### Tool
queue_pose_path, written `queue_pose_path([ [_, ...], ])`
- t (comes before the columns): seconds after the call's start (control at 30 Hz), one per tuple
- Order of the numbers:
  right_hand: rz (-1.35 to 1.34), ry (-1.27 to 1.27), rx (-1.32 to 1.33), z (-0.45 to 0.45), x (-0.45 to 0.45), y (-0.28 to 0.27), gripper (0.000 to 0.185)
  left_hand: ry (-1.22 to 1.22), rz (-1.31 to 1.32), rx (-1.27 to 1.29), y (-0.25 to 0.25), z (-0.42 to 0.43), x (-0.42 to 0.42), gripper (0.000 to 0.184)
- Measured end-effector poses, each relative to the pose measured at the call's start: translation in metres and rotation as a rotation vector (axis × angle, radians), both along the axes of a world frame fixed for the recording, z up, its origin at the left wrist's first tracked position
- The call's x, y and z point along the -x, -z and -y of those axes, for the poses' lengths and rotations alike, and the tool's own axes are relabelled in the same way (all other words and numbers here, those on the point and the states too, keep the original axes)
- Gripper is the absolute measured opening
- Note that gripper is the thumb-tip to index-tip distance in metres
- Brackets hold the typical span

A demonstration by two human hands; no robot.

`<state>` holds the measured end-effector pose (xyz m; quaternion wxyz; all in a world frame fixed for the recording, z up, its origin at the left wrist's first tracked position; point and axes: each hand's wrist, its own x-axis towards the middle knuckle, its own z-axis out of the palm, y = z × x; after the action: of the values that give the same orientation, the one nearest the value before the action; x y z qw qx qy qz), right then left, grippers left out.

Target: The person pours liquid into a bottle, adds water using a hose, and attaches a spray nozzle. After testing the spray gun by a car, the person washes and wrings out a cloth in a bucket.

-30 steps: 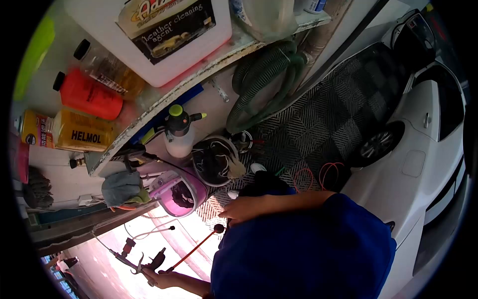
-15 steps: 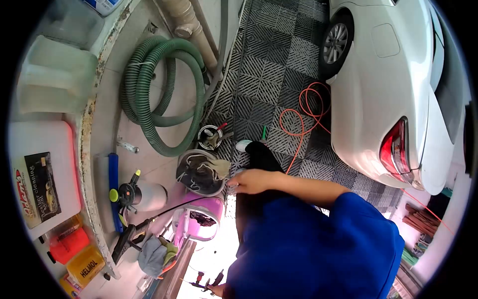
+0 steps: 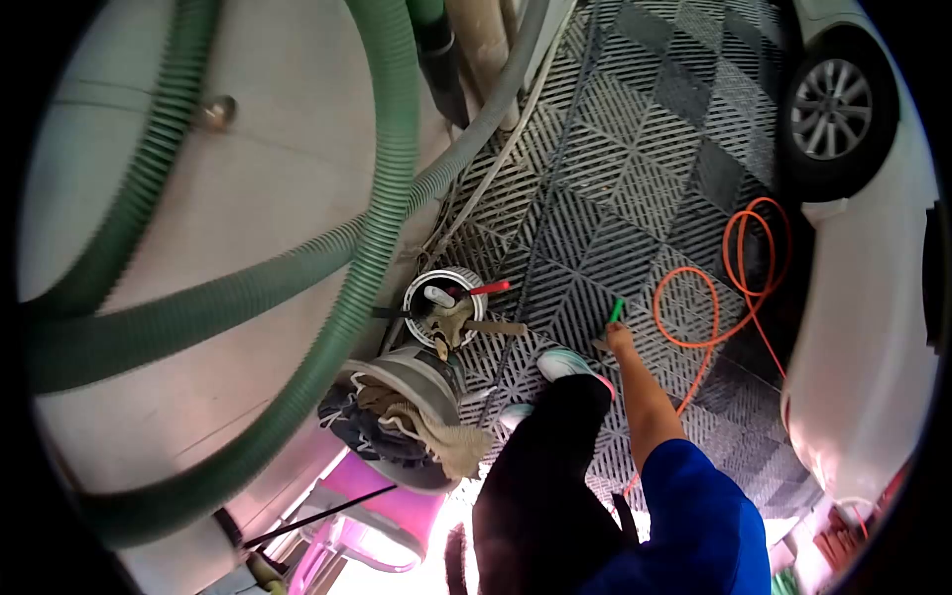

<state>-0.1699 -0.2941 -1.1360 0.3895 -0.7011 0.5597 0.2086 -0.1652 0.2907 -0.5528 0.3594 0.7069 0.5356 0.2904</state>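
My right hand [image 3: 617, 339] reaches down to the floor, its fingers closed around a green-handled tool [image 3: 617, 310]. The green end sticks out beyond my fingers; the rest of the tool is mostly hidden by the hand. White shoes [image 3: 561, 364] stand just left of it, below black trouser legs [image 3: 540, 486]. My left hand is out of view.
A small white bucket [image 3: 412, 297] holds brushes and a red-handled tool. Beside it are a grey bucket [image 3: 421, 382] of cloths [image 3: 458, 444] and a pink bucket [image 3: 397, 506]. Orange hose [image 3: 684, 342] loops near a white car [image 3: 863, 297]. Green ribbed hose [image 3: 372, 248] hangs left.
My right hand has moved from beside the grey bucket down to the green-handled tool on the floor and gripped it. My left hand, with its red-and-black tool, has left the view.
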Motion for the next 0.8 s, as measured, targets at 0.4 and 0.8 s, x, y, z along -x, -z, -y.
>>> queue_pose_path([
  [0.4, 0.055, -0.147, 0.311, -0.072, -0.024, -0.095, 0.030, -0.550, 0.239, -0.177, -0.127, 0.004, 0.205, 0.030],
  [0.8, 0.210, -0.449, -0.728, -0.170, -0.078, -0.485, 0.023, -1.042, 0.574, -0.525, -0.290, 0.122, 0.366, 0.017],
])
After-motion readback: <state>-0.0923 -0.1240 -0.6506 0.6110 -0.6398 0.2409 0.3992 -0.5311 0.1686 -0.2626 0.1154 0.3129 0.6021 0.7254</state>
